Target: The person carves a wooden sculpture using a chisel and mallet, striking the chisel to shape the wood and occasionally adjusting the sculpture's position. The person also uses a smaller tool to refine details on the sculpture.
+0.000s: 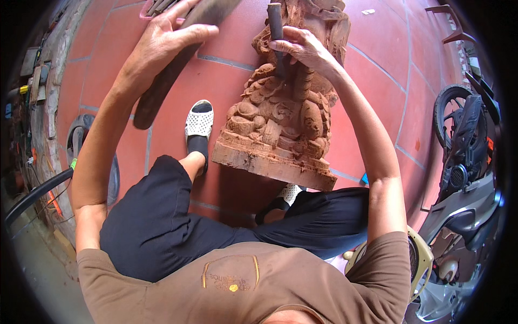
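Here | left hand [162,46]: loosely open at wooden bar [157,94], hold unclear | right hand [308,49]: closed round chisel [275,20] | carving [278,113]: beneath chisel, between knees [168,168] | risk: slackened pinch could let chisel skid, chipping carving.

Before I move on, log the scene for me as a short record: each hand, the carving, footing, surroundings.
Left hand: holds a long dark bar, slanted, left of the carving
Right hand: holds a dark rod, lower end at the carving
Carving: reddish-brown, deeply cut relief, flat base toward the person
Footing: red tiled floor; white perforated sandal on the left foot
Surroundings: motorbike at right; pink container at upper left, partly out of frame
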The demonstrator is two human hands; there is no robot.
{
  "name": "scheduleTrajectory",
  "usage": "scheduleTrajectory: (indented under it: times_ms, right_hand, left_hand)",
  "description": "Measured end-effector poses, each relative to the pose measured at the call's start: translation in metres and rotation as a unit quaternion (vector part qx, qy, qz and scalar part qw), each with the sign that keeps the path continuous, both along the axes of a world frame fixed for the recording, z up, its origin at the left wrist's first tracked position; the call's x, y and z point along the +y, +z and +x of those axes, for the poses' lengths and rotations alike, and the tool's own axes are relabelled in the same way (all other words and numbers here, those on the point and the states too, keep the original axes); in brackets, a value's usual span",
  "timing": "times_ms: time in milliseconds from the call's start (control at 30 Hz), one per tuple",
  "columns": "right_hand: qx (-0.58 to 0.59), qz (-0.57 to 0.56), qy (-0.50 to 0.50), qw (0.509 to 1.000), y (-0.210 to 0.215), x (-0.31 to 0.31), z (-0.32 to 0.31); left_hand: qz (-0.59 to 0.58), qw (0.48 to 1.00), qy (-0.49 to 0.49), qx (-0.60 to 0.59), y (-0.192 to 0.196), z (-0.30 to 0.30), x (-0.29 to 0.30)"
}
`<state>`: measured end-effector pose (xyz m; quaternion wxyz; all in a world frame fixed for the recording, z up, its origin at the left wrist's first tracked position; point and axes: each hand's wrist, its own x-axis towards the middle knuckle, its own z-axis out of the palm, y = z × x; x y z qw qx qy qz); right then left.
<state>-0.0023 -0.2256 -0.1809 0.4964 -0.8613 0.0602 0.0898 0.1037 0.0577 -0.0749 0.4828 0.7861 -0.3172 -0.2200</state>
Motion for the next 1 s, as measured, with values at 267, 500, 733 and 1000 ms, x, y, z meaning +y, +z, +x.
scheduleTrajectory:
  times_ms: [267,500,733,1000]
  right_hand:
    - [-0.004,0.042,-0.002,0.999,0.001,0.001,-0.007]
    - [0.019,0.032,-0.016,0.999,0.003,-0.001,-0.006]
    - [-0.033,0.099,-0.076,0.992,0.029,-0.034,-0.024]
    - [-0.164,0.099,-0.136,0.972,0.033,-0.026,-0.03]
  left_hand:
    - [0.025,0.999,-0.045,0.019,-0.009,0.003,0.006]
    - [0.01,0.996,-0.081,0.021,-0.016,-0.008,0.007]
    - [0.024,0.998,0.005,0.065,-0.008,-0.007,0.017]
    - [0.001,0.997,0.018,0.07,-0.013,-0.008,0.014]
